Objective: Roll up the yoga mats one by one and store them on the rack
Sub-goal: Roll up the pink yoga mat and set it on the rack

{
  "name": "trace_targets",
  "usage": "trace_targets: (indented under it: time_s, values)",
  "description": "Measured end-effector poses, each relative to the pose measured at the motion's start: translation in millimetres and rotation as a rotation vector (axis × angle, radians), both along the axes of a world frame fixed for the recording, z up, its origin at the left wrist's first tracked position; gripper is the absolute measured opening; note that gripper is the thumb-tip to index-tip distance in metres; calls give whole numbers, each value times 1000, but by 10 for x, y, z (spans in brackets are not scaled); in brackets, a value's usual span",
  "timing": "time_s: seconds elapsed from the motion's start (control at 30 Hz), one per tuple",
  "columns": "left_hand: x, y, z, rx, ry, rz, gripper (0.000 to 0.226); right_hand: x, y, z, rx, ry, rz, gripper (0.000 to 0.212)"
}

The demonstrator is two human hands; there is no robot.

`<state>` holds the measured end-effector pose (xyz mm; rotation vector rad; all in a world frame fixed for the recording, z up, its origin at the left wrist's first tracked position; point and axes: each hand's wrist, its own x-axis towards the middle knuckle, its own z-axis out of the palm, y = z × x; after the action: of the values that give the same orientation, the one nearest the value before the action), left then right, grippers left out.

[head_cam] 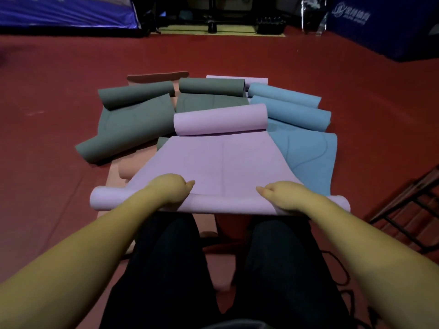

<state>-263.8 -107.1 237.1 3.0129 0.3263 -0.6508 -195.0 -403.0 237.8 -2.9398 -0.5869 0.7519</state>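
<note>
Lilac and matte, the mat [221, 162] we are rolling fills the centre of the frame, lying on top of a heap of other mats on the red floor [47, 138]. Its near end is wound into a tight roll [213, 203] across the lower middle, and its far end curls up into a loose roll of its own. Thin darker guide lines run along its flat stretch.

Our left hand [172, 188] rests on the near roll left of centre, fingers curled over it and gripping. Our right hand [279, 194] grips the same roll right of centre, fingers bent over its top.

Grey mats [133, 115] lie to the upper left, blue mats [294, 110] to the upper right, and a pink mat [133, 167] lies beneath. A dark rack [408, 205] stands at the right edge.

White lettering shows on the blue barrier [351, 17] at the upper right, too blurred for us to read.
</note>
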Motion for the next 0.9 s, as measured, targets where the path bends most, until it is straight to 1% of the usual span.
trace_targets:
  time_s: [0.07,0.13,0.2,0.3,0.33,0.37,0.4,0.43,0.47,0.5,0.57,0.63,0.73,0.8,0.83,0.9]
  values:
    - [-40,-13,-99,8,67,-45,46,-7,8,-32,-26,65,12,58]
    - [-98,-21,-166,39,86,-84,42,-20,25,-89,-11,28,1,55]
    - [-100,2,-215,46,57,-93,40,-24,33,-140,10,-16,-22,53]
    - [-65,32,-238,118,24,-124,44,-29,53,-155,0,-32,-27,53]
    - [-33,46,-267,116,51,-136,45,-12,66,-147,-16,-24,-22,54]
    - [-3,74,-278,100,111,-158,49,8,81,-134,-31,-9,-18,55]
    - [11,88,-270,70,143,-155,56,32,96,-122,-44,7,-19,56]
    - [35,111,-268,59,159,-134,56,64,107,-114,-48,23,-25,56]
    - [45,119,-267,42,129,-93,53,100,113,-118,-43,39,-36,55]
    - [57,125,-292,56,74,-113,48,138,122,-125,-35,54,-46,54]
    - [58,104,-332,71,-80,-73,40,214,146,-137,-43,103,-52,54]
    - [-2,23,-327,48,-206,25,48,282,177,-161,-68,149,-49,57]
    - [-139,-69,-322,105,-331,58,57,362,198,-225,-84,180,-66,61]
    - [-251,-92,-361,65,-418,107,61,394,203,-259,-98,184,-86,64]
    - [-304,-96,-400,46,-471,99,62,413,204,-283,-98,185,-93,64]
    - [-400,-82,-511,75,-591,29,61,438,213,-304,-101,189,-98,64]
